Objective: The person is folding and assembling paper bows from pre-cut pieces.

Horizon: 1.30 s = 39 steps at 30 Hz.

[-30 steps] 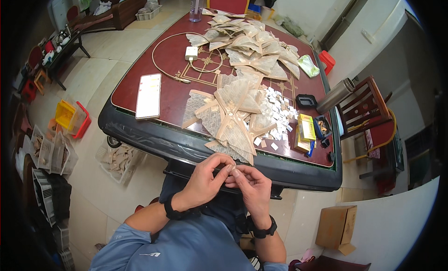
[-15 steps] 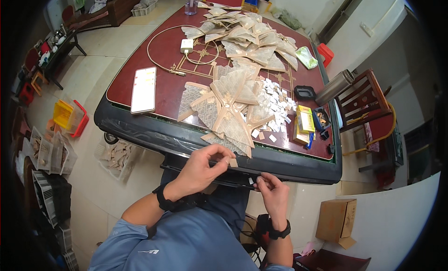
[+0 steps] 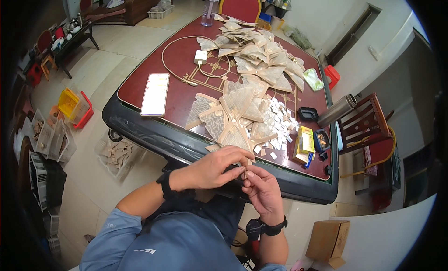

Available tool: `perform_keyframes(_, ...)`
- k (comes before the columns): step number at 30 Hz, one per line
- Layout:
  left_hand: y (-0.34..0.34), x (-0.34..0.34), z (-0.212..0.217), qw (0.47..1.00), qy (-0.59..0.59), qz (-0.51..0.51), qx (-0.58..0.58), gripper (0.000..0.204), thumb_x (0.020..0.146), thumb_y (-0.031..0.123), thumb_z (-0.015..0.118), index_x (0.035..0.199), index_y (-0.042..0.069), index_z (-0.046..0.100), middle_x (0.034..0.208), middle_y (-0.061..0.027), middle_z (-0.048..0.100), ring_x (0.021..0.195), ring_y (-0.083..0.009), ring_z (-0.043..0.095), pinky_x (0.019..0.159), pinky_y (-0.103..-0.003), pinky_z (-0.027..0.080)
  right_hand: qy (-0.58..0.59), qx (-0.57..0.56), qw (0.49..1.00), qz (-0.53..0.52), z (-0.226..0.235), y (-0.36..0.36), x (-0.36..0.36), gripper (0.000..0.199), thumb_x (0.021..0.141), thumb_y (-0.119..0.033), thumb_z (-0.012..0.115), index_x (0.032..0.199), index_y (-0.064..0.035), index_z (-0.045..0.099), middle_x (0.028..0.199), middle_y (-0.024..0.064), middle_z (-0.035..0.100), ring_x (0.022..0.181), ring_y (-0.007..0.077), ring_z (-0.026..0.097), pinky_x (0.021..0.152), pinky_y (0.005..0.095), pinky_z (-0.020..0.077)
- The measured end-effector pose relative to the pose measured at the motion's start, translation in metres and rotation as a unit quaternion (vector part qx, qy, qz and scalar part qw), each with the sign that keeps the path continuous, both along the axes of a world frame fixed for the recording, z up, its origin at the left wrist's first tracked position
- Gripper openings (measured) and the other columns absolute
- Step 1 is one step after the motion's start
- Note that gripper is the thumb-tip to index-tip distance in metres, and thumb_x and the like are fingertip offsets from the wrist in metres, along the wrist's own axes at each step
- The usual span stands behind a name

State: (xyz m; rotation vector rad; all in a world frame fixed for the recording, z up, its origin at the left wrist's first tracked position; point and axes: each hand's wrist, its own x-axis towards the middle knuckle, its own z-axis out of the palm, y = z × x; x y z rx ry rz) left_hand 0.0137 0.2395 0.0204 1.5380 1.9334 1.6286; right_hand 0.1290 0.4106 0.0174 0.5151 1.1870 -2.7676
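Bit of tan stuff (image 3: 244,173), pinched between left hand (image 3: 212,170) and right hand (image 3: 263,189), both closed on it (I can barely see it), near table edge (image 3: 149,134), lacy brown pieces (image 3: 236,103) farther, white bits (image 3: 279,124) right.

One wide fisheye view looks down and forward from head height, close over the near side of the table (image 3: 177,99), taking in its full length; the view's dim rim seems unreliable
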Motion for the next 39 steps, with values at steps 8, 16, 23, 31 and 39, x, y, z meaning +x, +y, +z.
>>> perform_keyframes(8, 0.031, -0.057, -0.012, 0.912, 0.12, 0.348, -0.18, 0.047, 0.086, 0.024, 0.069, 0.118, -0.005, 0.051, 0.106, -0.0211, 0.062, 0.101, -0.036, 0.06, 0.089, -0.043, 0.046, 0.019, 0.286, 0.942, -0.175, -0.004, -0.004, -0.012, 0.027, 0.09, -0.005, 0.067, 0.113, 0.0061, 0.061, 0.093, 0.0104, 0.067, 0.08, 0.0145, 0.066, 0.068, 0.0259, 0.0582)
perform_keyframes(16, 0.041, -0.066, -0.023, 0.911, 0.026, 0.368, -0.185, 0.092, 0.075, 0.019, 0.077, 0.143, -0.01, 0.021, 0.097, -0.0321, 0.063, 0.092, -0.0425, 0.064, 0.08, -0.047, 0.051, 0.017, 0.277, 0.945, -0.174, -0.004, -0.009, -0.016, 0.031, 0.089, -0.003, 0.067, 0.117, 0.0062, 0.058, 0.098, 0.0092, 0.065, 0.083, 0.0141, 0.065, 0.069, 0.0262, 0.058)
perform_keyframes(23, 0.04, -0.069, -0.043, 0.924, -0.057, 0.342, -0.163, 0.061, 0.081, 0.021, 0.067, 0.129, -0.01, 0.044, 0.094, -0.0268, 0.064, 0.088, -0.0417, 0.064, 0.078, -0.044, 0.05, 0.033, 0.26, 0.943, -0.204, -0.011, -0.018, -0.016, 0.02, 0.09, -0.002, 0.065, 0.11, 0.0015, 0.063, 0.099, 0.0081, 0.066, 0.083, 0.0145, 0.065, 0.07, 0.0276, 0.0588)
perform_keyframes(31, -0.002, -0.048, -0.023, 0.922, -0.323, 0.202, 0.074, 0.03, 0.094, 0.016, 0.055, 0.115, -0.007, 0.056, 0.097, -0.016, 0.068, 0.083, -0.0188, 0.066, 0.071, -0.034, 0.05, 0.107, 0.294, 0.931, -0.188, 0.009, -0.02, -0.012, 0.013, 0.091, 0.001, 0.061, 0.104, 0.0026, 0.064, 0.106, 0.0107, 0.062, 0.083, 0.0153, 0.066, 0.068, 0.0284, 0.0589)
perform_keyframes(39, -0.04, -0.004, -0.005, 0.852, -0.498, 0.018, 0.159, 0.032, 0.105, 0.018, 0.041, 0.13, 0.001, 0.051, 0.109, -0.0051, 0.064, 0.094, -0.0072, 0.061, 0.083, -0.023, 0.052, 0.182, 0.463, 0.867, -0.011, 0.025, -0.052, -0.034, 0.022, 0.091, 0.004, 0.059, 0.113, 0.005, 0.063, 0.099, 0.0102, 0.061, 0.075, 0.0121, 0.064, 0.066, 0.0238, 0.0551)
